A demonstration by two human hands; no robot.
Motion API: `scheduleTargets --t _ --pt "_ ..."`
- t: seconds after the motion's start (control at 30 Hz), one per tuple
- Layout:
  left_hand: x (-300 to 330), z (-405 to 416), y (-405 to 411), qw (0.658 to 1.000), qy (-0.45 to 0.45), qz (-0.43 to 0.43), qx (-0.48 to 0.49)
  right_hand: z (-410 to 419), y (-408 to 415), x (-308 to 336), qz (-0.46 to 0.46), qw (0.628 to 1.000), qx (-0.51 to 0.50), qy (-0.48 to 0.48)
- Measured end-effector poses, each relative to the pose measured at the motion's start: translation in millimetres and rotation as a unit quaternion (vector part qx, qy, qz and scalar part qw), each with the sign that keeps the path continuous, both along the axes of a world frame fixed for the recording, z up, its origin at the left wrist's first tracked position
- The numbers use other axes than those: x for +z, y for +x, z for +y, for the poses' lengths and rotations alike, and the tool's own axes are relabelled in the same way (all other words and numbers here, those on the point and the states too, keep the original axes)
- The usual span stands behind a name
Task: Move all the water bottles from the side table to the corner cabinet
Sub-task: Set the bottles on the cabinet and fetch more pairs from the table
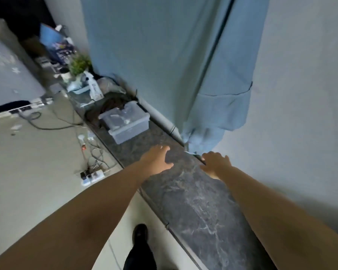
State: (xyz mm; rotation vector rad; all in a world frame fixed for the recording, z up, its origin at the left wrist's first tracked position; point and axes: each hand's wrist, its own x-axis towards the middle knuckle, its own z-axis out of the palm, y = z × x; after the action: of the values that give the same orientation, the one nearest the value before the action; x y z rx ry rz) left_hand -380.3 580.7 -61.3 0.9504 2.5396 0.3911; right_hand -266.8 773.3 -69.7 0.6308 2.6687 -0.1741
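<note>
Hands, left (pixel 158 156) and right (pixel 216 164), spread empty over marble ledge (pixel 193 201) by blue curtain (pixel 164 65).

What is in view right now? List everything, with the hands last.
Stone ledge: one, dark grey marbled, running along the wall from lower right to upper left.
Curtain: one, light blue, hanging above the ledge, hem reaching it.
Plastic boxes: two, clear with lids, stacked on the ledge.
Potted plant: one, green in a white pot, at the far end of the ledge.
Power strip: one, white, on the floor with tangled cables.
Shoe: one, black, on the floor at the bottom edge.
Water bottles: none that I can make out.
Left hand: open, fingers spread over the ledge.
Right hand: open, near the curtain hem.
</note>
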Motion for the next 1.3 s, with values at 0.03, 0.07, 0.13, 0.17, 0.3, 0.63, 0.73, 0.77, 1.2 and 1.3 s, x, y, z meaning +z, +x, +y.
scheduleTargets --t 0.03,0.07,0.13,0.17,0.3,0.63,0.73,0.77,1.2,1.3 --pt "1 -22 -2 0.999 -0.006 -0.004 0.031 -15 -11 -1 -0.002 1.0 0.026 -0.007" --pt "2 -51 -5 0.997 -0.012 -0.01 0.069 -37 -25 -1 0.0 0.998 0.059 -0.016" --pt "4 -97 -8 0.992 -0.015 -0.019 0.128 -74 -50 3 0.002 0.993 0.116 -0.024" --pt "4 -118 -8 0.988 -0.014 -0.018 0.154 -92 -60 5 0.002 0.989 0.143 -0.027" --pt "10 -204 -3 0.964 0.022 -0.014 0.263 -174 -94 14 0.019 0.972 0.227 -0.052" --pt "11 -390 1 0.927 0.03 -0.012 0.373 -359 -138 18 0.036 0.947 0.314 -0.056" --pt "14 -465 -2 0.917 0.019 -0.007 0.399 -429 -149 17 0.021 0.937 0.344 -0.054" --pt "16 -493 -3 0.912 0.016 -0.002 0.411 -457 -154 17 0.021 0.933 0.353 -0.062" --pt "12 -693 -9 0.855 0.018 -0.013 0.518 -697 -206 28 0.002 0.874 0.484 -0.046" --pt "10 -731 -21 0.848 0.011 -0.024 0.53 -734 -232 27 -0.011 0.87 0.491 -0.049"
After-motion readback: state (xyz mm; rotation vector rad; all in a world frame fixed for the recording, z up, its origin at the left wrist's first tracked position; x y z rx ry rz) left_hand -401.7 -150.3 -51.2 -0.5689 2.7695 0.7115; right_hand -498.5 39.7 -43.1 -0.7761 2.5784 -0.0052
